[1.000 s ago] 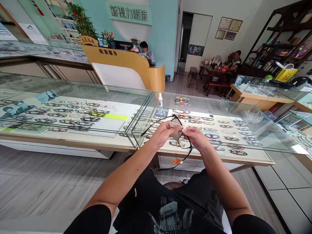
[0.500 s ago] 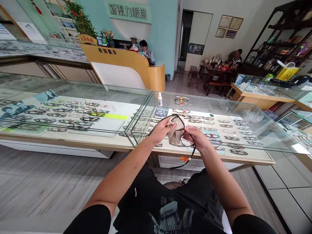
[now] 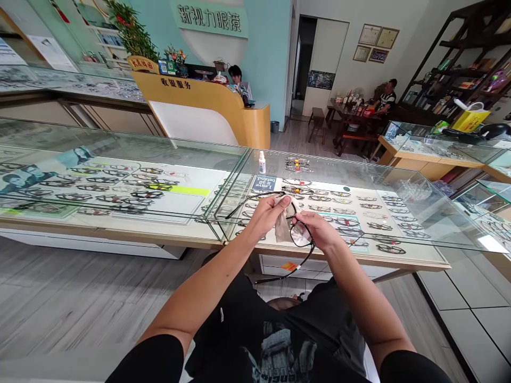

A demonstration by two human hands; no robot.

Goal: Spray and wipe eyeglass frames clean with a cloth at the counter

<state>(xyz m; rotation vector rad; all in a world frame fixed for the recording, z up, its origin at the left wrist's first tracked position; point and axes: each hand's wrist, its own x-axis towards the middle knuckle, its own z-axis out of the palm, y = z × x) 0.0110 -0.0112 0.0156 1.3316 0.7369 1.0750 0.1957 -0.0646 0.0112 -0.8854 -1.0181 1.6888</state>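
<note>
A pair of black-framed eyeglasses (image 3: 302, 234) is held between my hands above the glass display case. My left hand (image 3: 270, 211) is closed on a beige cleaning cloth (image 3: 283, 229), pinching it over the upper lens. That lens is mostly covered by the cloth and fingers. My right hand (image 3: 318, 229) grips the frame near the bridge. The lower lens is uncovered. One temple arm points left past my left hand; the other curves down below my hands, with an orange tag (image 3: 289, 266) near it.
Rows of eyeglasses lie inside the glass display case (image 3: 431, 260). A small white spray bottle (image 3: 262, 163) stands on its top beyond my hands, with a blue sign (image 3: 264, 183) nearby. Further back are a wooden counter (image 3: 255, 125) with a person behind it and another person at a table.
The eyeglasses have turned in my hands, and their temple arms have swung to the left. My left thumb and the cloth now cover more of the upper lens.
</note>
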